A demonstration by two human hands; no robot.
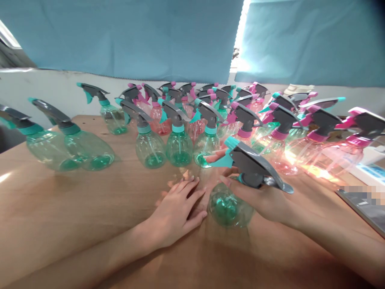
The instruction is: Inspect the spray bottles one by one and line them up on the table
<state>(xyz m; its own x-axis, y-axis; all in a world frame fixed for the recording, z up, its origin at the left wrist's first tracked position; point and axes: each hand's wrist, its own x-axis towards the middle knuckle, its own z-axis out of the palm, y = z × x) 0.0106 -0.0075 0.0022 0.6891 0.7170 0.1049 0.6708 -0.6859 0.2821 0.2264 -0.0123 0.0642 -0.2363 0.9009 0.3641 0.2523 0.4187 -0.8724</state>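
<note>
A clear green spray bottle (229,206) with a grey trigger head and teal nozzle stands on the wooden table (75,208) in front of me. My right hand (264,196) is wrapped round its neck just under the trigger head. My left hand (177,210) lies flat on the table to the left of the bottle, fingers stretched out and slightly apart, fingertips close to the bottle's side.
Several green spray bottles (179,146) and pink spray bottles (270,144) crowd the far half of the table. Two green ones (87,152) stand apart at the left. A white box (373,168) and a dark flat object (363,204) sit at the right edge. Blue curtains hang behind.
</note>
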